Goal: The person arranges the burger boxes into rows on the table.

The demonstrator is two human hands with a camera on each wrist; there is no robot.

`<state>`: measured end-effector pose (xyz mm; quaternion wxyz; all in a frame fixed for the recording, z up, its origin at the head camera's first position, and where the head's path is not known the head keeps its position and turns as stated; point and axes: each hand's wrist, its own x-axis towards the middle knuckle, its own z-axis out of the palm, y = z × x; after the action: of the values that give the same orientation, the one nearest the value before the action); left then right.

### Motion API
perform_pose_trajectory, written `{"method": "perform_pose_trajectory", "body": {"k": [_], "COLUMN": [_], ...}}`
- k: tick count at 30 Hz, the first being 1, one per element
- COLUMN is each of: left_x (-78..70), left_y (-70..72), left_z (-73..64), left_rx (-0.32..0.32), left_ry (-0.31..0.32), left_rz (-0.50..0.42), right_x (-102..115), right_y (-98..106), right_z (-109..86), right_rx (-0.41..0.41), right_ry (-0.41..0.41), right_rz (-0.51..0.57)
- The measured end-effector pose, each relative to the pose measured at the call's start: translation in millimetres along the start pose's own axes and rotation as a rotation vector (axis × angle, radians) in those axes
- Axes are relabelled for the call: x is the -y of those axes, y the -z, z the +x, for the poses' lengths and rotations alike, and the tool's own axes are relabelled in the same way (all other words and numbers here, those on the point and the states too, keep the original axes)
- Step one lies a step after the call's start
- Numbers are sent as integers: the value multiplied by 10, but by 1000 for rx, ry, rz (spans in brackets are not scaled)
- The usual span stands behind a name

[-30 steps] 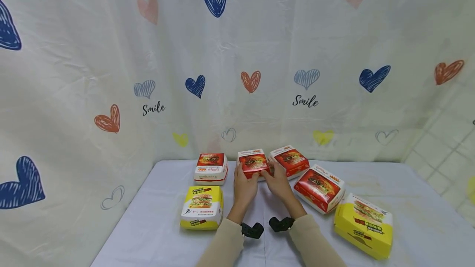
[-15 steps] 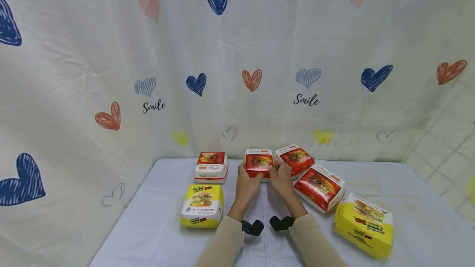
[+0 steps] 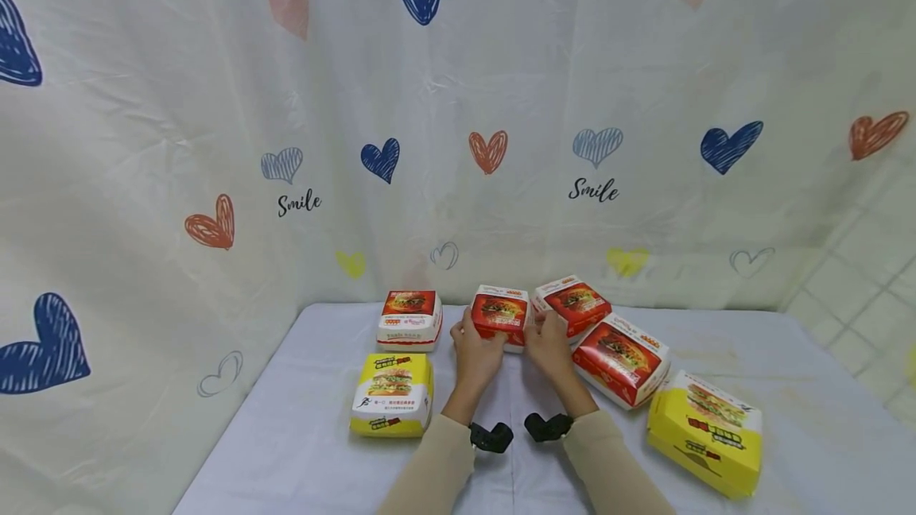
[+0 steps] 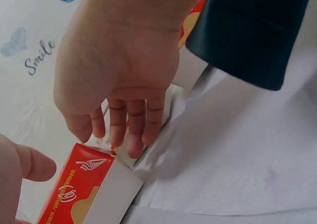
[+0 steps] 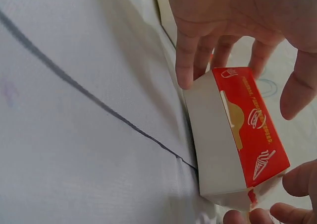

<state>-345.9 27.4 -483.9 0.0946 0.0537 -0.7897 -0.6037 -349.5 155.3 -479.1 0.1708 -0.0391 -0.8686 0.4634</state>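
A red-and-white burger box (image 3: 501, 312) sits on the white-covered table, between the two hands. My left hand (image 3: 478, 360) is at its left side, with fairly straight fingers; in the left wrist view the fingertips (image 4: 134, 149) are close to the box corner. My right hand (image 3: 551, 354) is at the right side, its fingers partly hidden behind the box in the right wrist view. There, the right thumb (image 5: 299, 87) stands apart from the red-printed face of the burger box (image 5: 247, 122). Whether some fingertips touch the carton is hard to tell.
Another red burger box (image 3: 572, 304) and a further red box (image 3: 621, 358) lie askew to the right, followed by a yellow box (image 3: 704, 435). On the left, a red-and-white box (image 3: 409, 323) stands behind a yellow box (image 3: 392, 396). A heart-printed curtain (image 3: 522, 86) hangs behind.
The middle burger box has shifted right, along with both hands, and turned slightly. The red box just right of it has also shifted slightly right. The view has tilted a little.
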Motion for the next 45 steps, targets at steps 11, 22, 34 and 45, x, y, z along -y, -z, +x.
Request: {"method": "perform_pose_trajectory", "body": {"k": [11,22,34,45], "left_x": [-57,-19,-8,0], "left_y": [-13,-23,7,21], "left_z": [-45,-35,-4,24], "left_rx": [-46,-72,-80,-69], "left_ry": [37,50,23,31], "left_rz": [19,47,29,17], "right_x": [44,53,78,108], "right_y": [60,6,9,32], "right_z": [13,-13,-40,-86], "right_rx": [70,112,208,167], "right_ry": [-26,-44,-111,-177], "right_rz": [41,51,-11,-121]}}
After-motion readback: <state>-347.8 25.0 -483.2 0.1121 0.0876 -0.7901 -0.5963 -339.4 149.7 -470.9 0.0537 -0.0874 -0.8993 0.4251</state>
